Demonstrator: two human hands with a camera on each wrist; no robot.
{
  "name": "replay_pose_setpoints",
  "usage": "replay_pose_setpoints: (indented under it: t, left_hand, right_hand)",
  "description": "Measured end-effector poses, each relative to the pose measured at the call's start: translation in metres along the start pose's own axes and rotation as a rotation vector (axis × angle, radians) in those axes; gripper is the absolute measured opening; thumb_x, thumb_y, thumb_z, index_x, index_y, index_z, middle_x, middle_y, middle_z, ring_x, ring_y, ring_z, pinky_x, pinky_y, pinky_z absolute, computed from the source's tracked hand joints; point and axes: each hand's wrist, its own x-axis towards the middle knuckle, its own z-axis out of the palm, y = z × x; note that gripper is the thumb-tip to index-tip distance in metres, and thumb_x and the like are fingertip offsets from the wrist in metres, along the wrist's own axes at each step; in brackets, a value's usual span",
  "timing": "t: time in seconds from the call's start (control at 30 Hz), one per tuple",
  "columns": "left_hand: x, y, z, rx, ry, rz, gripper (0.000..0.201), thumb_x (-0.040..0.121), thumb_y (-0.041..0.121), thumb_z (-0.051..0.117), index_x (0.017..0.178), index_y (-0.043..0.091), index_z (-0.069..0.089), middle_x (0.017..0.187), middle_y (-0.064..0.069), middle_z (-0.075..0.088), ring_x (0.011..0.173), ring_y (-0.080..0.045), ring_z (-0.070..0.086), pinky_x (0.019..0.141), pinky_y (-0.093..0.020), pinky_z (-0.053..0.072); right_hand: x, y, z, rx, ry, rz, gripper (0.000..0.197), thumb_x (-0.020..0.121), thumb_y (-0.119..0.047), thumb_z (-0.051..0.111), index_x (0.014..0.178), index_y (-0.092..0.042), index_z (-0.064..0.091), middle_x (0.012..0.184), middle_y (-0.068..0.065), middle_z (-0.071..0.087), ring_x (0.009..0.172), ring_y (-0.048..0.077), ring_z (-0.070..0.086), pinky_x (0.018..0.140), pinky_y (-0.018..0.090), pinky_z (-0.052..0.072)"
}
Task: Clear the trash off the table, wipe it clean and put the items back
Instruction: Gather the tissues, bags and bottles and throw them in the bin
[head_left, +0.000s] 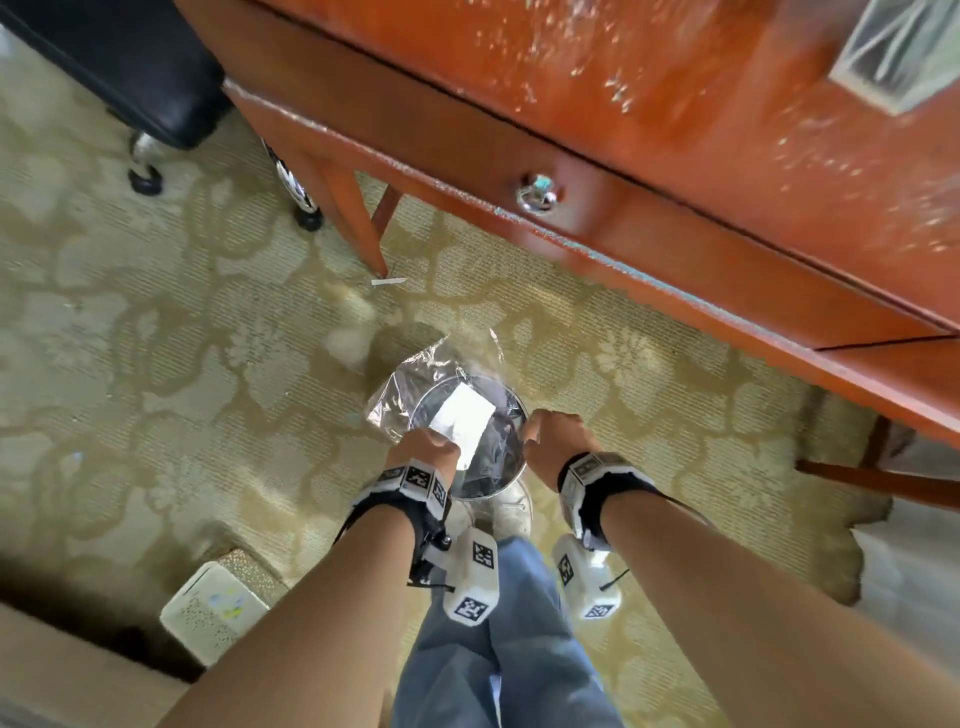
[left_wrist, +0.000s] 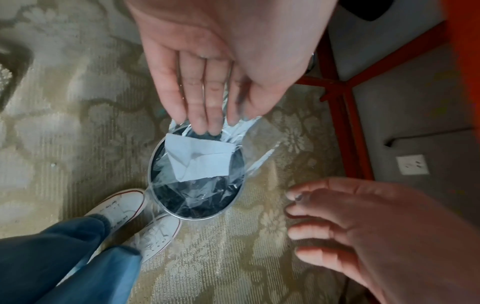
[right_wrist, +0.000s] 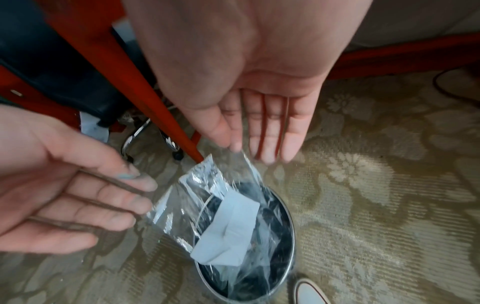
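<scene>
A round metal trash bin (head_left: 485, 494) with a dark liner stands on the carpet in front of my feet. A clear plastic wrapper (head_left: 400, 395) with a folded white paper (head_left: 465, 421) inside lies across its mouth, hanging over the far-left rim. My left hand (head_left: 426, 444) hovers over the near-left rim and my right hand (head_left: 550, 436) over the right rim. In the left wrist view the left hand (left_wrist: 207, 115) has straight fingers, its tips right at the wrapper (left_wrist: 259, 148). In the right wrist view the right hand (right_wrist: 259, 144) is flat and holds nothing, just above the wrapper's (right_wrist: 207, 181) corner.
The red-brown wooden table (head_left: 675, 130) with a drawer knob (head_left: 537, 195) runs across the top right, its leg (head_left: 358, 223) just beyond the bin. A black wheeled chair (head_left: 130, 78) stands far left. A white box (head_left: 213, 613) and a paper scrap (head_left: 387, 281) lie on the carpet.
</scene>
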Motion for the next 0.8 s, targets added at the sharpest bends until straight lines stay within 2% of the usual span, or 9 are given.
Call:
replay_pose_setpoints:
  t: [0.07, 0.13, 0.23, 0.33, 0.43, 0.53, 0.67, 0.73, 0.8]
  left_hand:
    - [-0.040, 0.026, -0.017, 0.111, 0.012, 0.090, 0.024, 0.097, 0.021, 0.057, 0.117, 0.011, 0.064, 0.122, -0.007, 0.067, 0.106, -0.025, 0.066, 0.087, -0.027, 0.053]
    - [-0.085, 0.059, -0.033, 0.252, 0.005, 0.217, 0.028, 0.099, 0.024, 0.054, 0.120, 0.009, 0.065, 0.122, -0.009, 0.066, 0.111, -0.027, 0.064, 0.088, -0.031, 0.049]
    - [-0.157, 0.118, -0.059, 0.433, 0.025, 0.391, 0.027, 0.100, 0.029, 0.052, 0.118, 0.013, 0.064, 0.119, -0.002, 0.066, 0.102, -0.024, 0.063, 0.086, -0.030, 0.048]
    - [-0.223, 0.178, -0.079, 0.508, 0.077, 0.553, 0.022, 0.099, 0.025, 0.049, 0.107, 0.015, 0.067, 0.106, -0.003, 0.071, 0.089, -0.022, 0.065, 0.077, -0.028, 0.052]
    - [-0.285, 0.235, -0.092, 0.555, 0.163, 0.729, 0.020, 0.097, 0.018, 0.047, 0.094, 0.022, 0.067, 0.104, -0.003, 0.071, 0.094, -0.024, 0.065, 0.076, -0.029, 0.050]
    - [-0.337, 0.282, -0.096, 0.600, 0.215, 0.870, 0.022, 0.097, 0.016, 0.047, 0.088, 0.021, 0.066, 0.106, -0.004, 0.071, 0.097, -0.027, 0.066, 0.072, -0.029, 0.047]
    - [-0.375, 0.338, -0.087, 0.631, 0.248, 1.001, 0.026, 0.098, 0.017, 0.048, 0.079, 0.017, 0.066, 0.078, -0.004, 0.065, 0.068, -0.023, 0.057, 0.060, -0.028, 0.043]
    - [-0.379, 0.365, -0.077, 0.645, 0.261, 1.024, 0.028, 0.097, 0.017, 0.049, 0.071, 0.019, 0.060, 0.072, -0.002, 0.060, 0.067, -0.023, 0.054, 0.061, -0.028, 0.042]
    - [-0.374, 0.394, -0.063, 0.664, 0.270, 1.010, 0.025, 0.095, 0.018, 0.049, 0.072, 0.023, 0.057, 0.073, 0.000, 0.060, 0.069, -0.022, 0.054, 0.063, -0.028, 0.043]
  right_hand:
    - [-0.035, -0.007, -0.032, 0.010, 0.041, -0.015, 0.023, 0.094, -0.015, 0.047, 0.110, -0.019, 0.063, 0.100, 0.004, 0.067, 0.082, 0.020, 0.065, 0.067, 0.032, 0.057]
    - [-0.076, -0.013, -0.070, 0.024, 0.099, -0.027, 0.023, 0.096, -0.015, 0.047, 0.112, -0.017, 0.064, 0.106, 0.005, 0.067, 0.083, 0.020, 0.061, 0.066, 0.028, 0.051]
    - [-0.138, -0.018, -0.135, 0.002, 0.204, -0.040, 0.024, 0.094, -0.013, 0.046, 0.110, -0.017, 0.064, 0.106, 0.008, 0.067, 0.082, 0.023, 0.056, 0.067, 0.026, 0.044]
    - [-0.194, -0.013, -0.203, 0.012, 0.338, -0.042, 0.025, 0.090, -0.013, 0.047, 0.106, -0.015, 0.066, 0.107, 0.011, 0.070, 0.095, 0.029, 0.064, 0.076, 0.030, 0.051]
    - [-0.247, 0.005, -0.273, 0.020, 0.503, -0.025, 0.027, 0.088, -0.014, 0.053, 0.112, -0.016, 0.066, 0.111, 0.011, 0.069, 0.103, 0.030, 0.064, 0.085, 0.036, 0.054]
    - [-0.294, 0.035, -0.332, 0.023, 0.640, 0.048, 0.029, 0.091, -0.009, 0.048, 0.116, -0.012, 0.064, 0.113, 0.011, 0.067, 0.103, 0.031, 0.064, 0.085, 0.034, 0.054]
    - [-0.319, 0.078, -0.383, 0.098, 0.777, 0.168, 0.029, 0.088, -0.011, 0.046, 0.109, -0.015, 0.066, 0.106, 0.011, 0.068, 0.090, 0.031, 0.064, 0.075, 0.035, 0.056]
    - [-0.316, 0.094, -0.402, 0.091, 0.778, 0.189, 0.026, 0.090, -0.012, 0.045, 0.105, -0.015, 0.066, 0.102, 0.010, 0.068, 0.088, 0.030, 0.065, 0.075, 0.037, 0.058]
    - [-0.299, 0.113, -0.425, 0.063, 0.756, 0.198, 0.025, 0.090, -0.011, 0.045, 0.102, -0.013, 0.067, 0.101, 0.009, 0.069, 0.088, 0.029, 0.065, 0.076, 0.038, 0.059]
